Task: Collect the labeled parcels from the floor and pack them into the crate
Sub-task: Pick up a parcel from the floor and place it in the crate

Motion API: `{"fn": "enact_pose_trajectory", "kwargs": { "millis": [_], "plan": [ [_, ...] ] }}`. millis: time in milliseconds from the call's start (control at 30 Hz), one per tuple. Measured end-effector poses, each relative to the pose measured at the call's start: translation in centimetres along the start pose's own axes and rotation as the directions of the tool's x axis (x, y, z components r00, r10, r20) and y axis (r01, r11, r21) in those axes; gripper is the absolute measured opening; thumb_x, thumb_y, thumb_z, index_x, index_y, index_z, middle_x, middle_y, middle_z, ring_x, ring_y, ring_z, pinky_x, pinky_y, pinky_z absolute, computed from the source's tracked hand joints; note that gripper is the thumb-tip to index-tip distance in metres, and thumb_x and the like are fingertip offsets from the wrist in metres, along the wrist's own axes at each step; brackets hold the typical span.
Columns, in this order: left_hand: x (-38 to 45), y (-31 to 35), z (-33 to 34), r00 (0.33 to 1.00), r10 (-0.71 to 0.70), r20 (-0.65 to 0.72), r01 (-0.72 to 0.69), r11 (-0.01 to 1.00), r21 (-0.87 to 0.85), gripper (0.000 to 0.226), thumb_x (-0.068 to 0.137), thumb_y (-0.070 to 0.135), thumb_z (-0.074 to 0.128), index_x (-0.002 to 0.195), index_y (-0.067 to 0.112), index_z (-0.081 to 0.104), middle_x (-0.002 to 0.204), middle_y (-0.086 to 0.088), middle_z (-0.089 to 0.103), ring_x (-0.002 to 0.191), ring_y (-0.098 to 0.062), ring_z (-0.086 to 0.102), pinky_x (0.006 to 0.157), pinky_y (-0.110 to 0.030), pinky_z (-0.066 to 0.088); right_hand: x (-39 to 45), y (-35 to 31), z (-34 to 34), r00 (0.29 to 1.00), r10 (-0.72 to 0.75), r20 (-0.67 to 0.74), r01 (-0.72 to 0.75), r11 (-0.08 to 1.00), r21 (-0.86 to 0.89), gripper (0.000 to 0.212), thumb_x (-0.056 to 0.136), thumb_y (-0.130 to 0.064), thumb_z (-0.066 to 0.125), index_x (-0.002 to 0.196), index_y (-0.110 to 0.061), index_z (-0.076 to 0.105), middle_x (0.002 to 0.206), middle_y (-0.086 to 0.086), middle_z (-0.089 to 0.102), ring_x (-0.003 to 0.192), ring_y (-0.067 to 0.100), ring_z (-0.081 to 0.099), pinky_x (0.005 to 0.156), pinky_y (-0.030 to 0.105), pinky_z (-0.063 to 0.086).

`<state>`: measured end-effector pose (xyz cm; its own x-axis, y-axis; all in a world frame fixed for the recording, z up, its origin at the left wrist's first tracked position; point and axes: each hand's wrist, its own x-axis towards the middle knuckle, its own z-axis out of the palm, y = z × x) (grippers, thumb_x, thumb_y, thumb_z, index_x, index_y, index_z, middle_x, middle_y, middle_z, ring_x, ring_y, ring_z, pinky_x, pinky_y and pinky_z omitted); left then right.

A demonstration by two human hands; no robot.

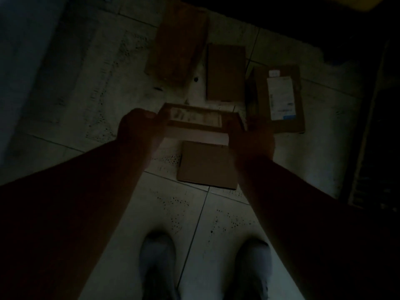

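Parcels lie on the tiled floor (112, 68) in dim light; one labeled parcel (195, 122) is lifted between both hands, long axis running nine to three o'clock. The left hand (138, 128) grips its nine o'clock end, the right hand (252, 137) its three o'clock end, equally near. No crate is clearly visible.

speckled tiled floor (121, 213), four cardboard parcels laid flat on it, plain near one (207, 165), plain middle one (226, 72), labelled right one (279, 98), far one (179, 42), dimly lit
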<state>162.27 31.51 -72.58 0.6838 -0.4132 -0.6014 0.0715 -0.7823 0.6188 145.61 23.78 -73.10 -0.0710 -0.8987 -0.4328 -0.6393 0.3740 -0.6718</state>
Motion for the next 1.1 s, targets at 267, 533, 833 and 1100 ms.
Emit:
{"fn": "enact_pose_trajectory", "kwargs": {
  "millis": [267, 533, 833, 1100],
  "plan": [
    [-10.0, 8.1, -9.4, 0.996, -0.011, -0.085, -0.019, 0.938, -0.346, 0.009, 0.088, 0.012, 0.069, 0.097, 0.009, 0.071, 0.104, -0.013, 0.072, 0.094, -0.029, 0.070, 0.085, -0.049, 0.058, -6.2, -12.2, -9.2, 0.994, 0.109, -0.014, -0.098, 0.936, 0.337, 0.017, 0.085, -0.030, 0.074, 0.095, -0.037, 0.062, 0.085, -0.018, 0.059, 0.074, -0.001, 0.057, 0.057, 0.018, 0.044],
    [-24.5, 16.8, -17.5, 0.989, 0.084, -0.125, -0.141, 0.817, -0.559, 0.035, 0.091, 0.012, 0.065, 0.121, 0.025, 0.054, 0.118, -0.001, 0.066, 0.100, -0.017, 0.069, 0.076, -0.036, 0.060, -14.1, -25.6, -22.2, 0.984, -0.167, 0.058, 0.156, 0.975, 0.157, 0.011, 0.092, -0.041, 0.061, 0.082, -0.040, 0.056, 0.077, -0.016, 0.063, 0.065, 0.005, 0.067, 0.059, 0.033, 0.059],
    [-40.2, 23.5, -28.6, 0.986, 0.139, 0.090, -0.007, 0.580, -0.815, 0.033, 0.087, 0.009, 0.063, 0.116, 0.024, 0.064, 0.107, -0.001, 0.075, 0.091, -0.020, 0.074, 0.066, -0.039, 0.059, -27.8, -40.5, -34.7, 0.841, -0.525, 0.128, 0.502, 0.847, 0.175, 0.018, 0.087, -0.043, 0.070, 0.103, -0.036, 0.064, 0.087, -0.019, 0.066, 0.071, -0.007, 0.066, 0.047, 0.011, 0.049],
    [-50.4, 31.2, -39.2, 0.987, 0.111, 0.114, 0.090, 0.203, -0.975, 0.013, 0.086, 0.032, 0.070, 0.082, 0.024, 0.080, 0.093, -0.004, 0.078, 0.079, -0.021, 0.075, 0.062, -0.041, 0.060, -39.4, -52.3, -41.8, 0.614, -0.781, 0.110, 0.742, 0.619, 0.256, 0.022, 0.087, -0.040, 0.071, 0.108, -0.033, 0.068, 0.092, -0.009, 0.070, 0.073, 0.004, 0.070, 0.053, 0.024, 0.057]
  ]
}}
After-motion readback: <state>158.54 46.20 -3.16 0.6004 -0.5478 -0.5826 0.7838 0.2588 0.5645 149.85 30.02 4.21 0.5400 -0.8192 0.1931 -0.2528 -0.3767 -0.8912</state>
